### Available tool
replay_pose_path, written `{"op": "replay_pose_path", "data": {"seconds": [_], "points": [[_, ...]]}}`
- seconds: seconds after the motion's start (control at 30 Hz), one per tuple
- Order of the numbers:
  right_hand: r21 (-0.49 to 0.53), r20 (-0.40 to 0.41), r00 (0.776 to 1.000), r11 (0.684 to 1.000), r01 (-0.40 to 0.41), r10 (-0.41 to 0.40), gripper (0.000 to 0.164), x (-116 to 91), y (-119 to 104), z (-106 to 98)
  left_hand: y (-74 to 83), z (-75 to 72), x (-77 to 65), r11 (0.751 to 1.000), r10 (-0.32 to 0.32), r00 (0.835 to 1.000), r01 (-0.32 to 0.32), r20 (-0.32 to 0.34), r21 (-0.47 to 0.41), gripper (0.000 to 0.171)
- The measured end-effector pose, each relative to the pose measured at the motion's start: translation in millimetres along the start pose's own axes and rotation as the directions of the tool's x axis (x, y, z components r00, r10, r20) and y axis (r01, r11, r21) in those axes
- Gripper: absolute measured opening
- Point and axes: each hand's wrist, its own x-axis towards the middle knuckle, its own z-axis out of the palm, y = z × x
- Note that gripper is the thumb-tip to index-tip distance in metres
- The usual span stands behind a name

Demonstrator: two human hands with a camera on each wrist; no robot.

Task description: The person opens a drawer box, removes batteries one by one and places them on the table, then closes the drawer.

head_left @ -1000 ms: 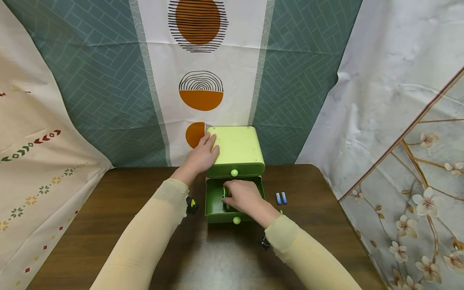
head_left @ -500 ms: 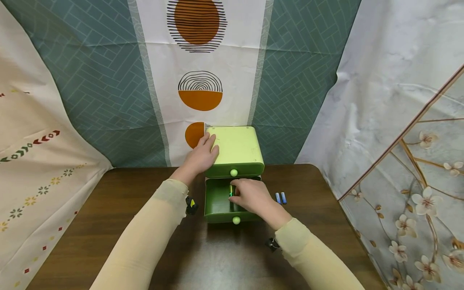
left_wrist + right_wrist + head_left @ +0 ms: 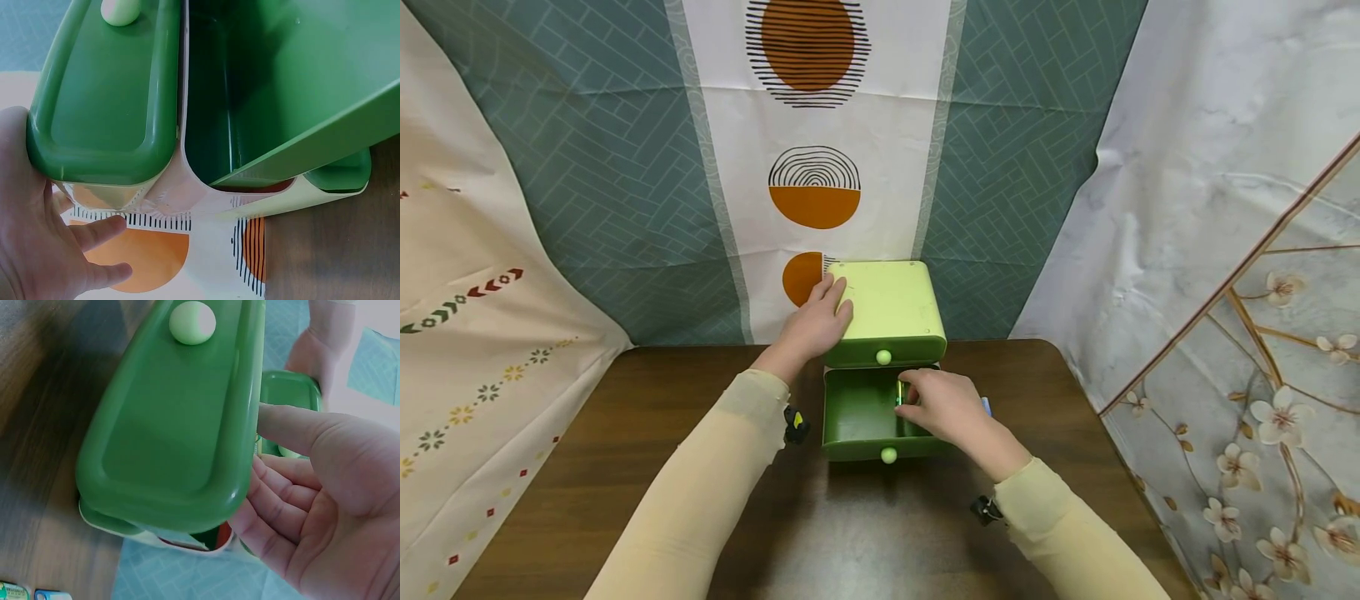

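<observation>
A small drawer cabinet (image 3: 891, 300) with a pale yellow-green shell stands on the table, its lower green drawer (image 3: 857, 408) pulled out. My left hand (image 3: 818, 322) rests on the cabinet's upper left edge, fingers spread; the left wrist view shows these fingers (image 3: 103, 232) along its side. Over the right part of the drawer, my right hand (image 3: 947, 404) pinches a slim green battery (image 3: 900, 393) between thumb and fingers. From the right wrist, only a sliver of that battery (image 3: 258, 445) shows behind the drawer front (image 3: 169, 419). The upper drawer (image 3: 850, 353) is closed.
Right of the cabinet, a blue battery (image 3: 987, 406) lies on the wooden table (image 3: 1030, 500), partly covered by my right hand. Two batteries appear low in the right wrist view, one of them blue (image 3: 53, 595). Patterned cloth (image 3: 1015, 208) hangs close behind the cabinet.
My right hand has moved rightward across the open drawer with the green battery, and now covers more of the blue batteries on the table. The left hand stays in place.
</observation>
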Motion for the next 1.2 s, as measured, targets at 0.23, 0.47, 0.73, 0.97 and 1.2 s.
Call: {"op": "replay_pose_path", "data": {"seconds": [0.23,0.47,0.73,0.97,1.2], "points": [[0.004,-0.007,1.000,1.000,-0.019,0.019,0.050,-9.0,5.3,-6.6,-0.8,0.1,0.3,1.000,-0.004,1.000,0.004,0.005,0.000,0.068],[0.009,-0.031,0.999,0.999,-0.041,0.042,0.051,-19.1,16.7,-9.5,-0.3,0.3,0.3,1.000,0.001,1.000,-0.001,0.000,-0.003,0.069],[0.039,-0.046,0.996,0.996,-0.075,0.076,0.051,-30.5,28.8,-13.4,-1.2,1.5,1.1,1.000,0.002,1.000,-0.002,0.001,0.006,0.069],[0.084,-0.087,0.990,0.991,-0.108,0.115,0.051,-43.6,42.6,-14.3,-1.9,2.8,3.1,1.000,0.004,1.000,-0.004,-0.005,0.005,0.069],[0.099,-0.139,0.986,0.992,-0.083,0.096,0.023,-53.8,55.9,-13.1,-2.5,1.6,2.4,1.000,0.003,1.000,-0.003,-0.004,0.003,0.068]]}}
